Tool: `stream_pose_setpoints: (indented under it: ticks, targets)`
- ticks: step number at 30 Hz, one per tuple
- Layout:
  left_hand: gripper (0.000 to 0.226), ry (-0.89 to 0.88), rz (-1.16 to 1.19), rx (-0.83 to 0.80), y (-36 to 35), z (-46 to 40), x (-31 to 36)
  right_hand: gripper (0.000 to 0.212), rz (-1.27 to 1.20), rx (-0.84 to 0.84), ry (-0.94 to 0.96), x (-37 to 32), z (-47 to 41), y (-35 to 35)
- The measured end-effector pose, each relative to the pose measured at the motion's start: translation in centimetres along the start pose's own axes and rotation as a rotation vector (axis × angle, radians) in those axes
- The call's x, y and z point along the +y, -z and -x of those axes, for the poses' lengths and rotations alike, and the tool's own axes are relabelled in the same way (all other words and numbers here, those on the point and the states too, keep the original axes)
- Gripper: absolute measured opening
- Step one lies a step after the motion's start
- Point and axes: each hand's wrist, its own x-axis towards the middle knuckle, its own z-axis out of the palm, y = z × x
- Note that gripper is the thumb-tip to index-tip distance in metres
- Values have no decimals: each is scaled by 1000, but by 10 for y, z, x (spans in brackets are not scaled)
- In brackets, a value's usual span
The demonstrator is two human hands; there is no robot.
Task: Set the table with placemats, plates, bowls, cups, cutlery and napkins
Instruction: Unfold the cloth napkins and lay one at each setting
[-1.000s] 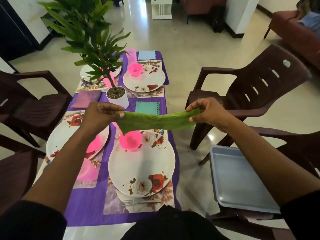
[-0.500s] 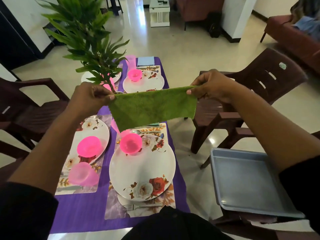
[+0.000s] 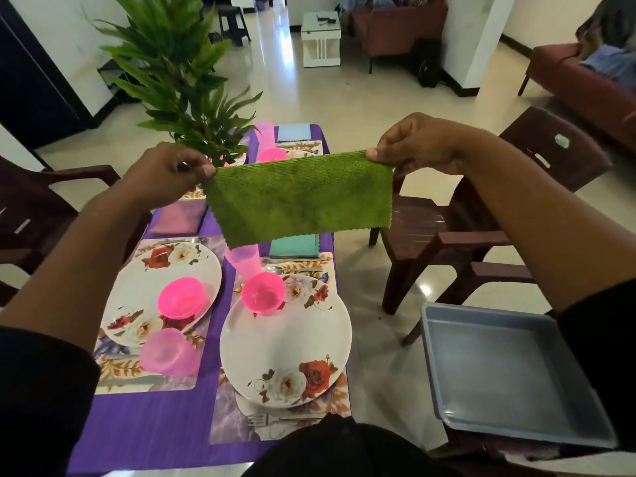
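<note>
I hold a green napkin (image 3: 299, 197) stretched flat in the air above the table. My left hand (image 3: 165, 175) pinches its upper left corner and my right hand (image 3: 418, 146) pinches its upper right corner. Below it lies a floral plate (image 3: 285, 346) on a placemat (image 3: 223, 425), with a pink bowl (image 3: 263, 293) at its far rim, a pink cup (image 3: 242, 259) behind, and a fork (image 3: 275, 418) at the near edge. To the left is a second plate (image 3: 137, 287) carrying a pink bowl (image 3: 181, 297), with a pink cup (image 3: 168, 352) beside it.
A teal napkin (image 3: 294, 245) and a purple napkin (image 3: 179, 218) lie further up the purple tablecloth (image 3: 144, 432). A potted plant (image 3: 179, 74) stands mid-table. A grey tray (image 3: 509, 370) sits on a chair at my right. Brown chairs (image 3: 516, 201) flank the table.
The napkin was bunched into a narrow band between my hands; both hands rose and it now hangs spread open as a flat rectangle.
</note>
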Motion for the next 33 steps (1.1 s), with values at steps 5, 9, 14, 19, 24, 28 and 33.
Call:
stream_pose_setpoints:
  ticks: [5,9,14,19,24,28,33]
  targets:
    - [25,100,592,-10,-5,13,24,26,-373,51,138,9,-3,-8]
    - [21,205,693,130,-20,8,33,30,-455,204,127,8,-6,-28]
    - [3,252,762,271,-46,3,34,22,-518,327,78,21,-13,-44]
    - [17,317,796,291,-59,7,29,13,-578,321,3,34,-12,-49]
    - [14,273,832,202,-59,16,24,19,-594,163,48,43,-9,-42]
    - [15,189,781,80,-59,26,16,25,-532,130,55,47,1,-47]
    - [20,152,645,-17,-71,42,25,20,-178,335,72,57,0,-71]
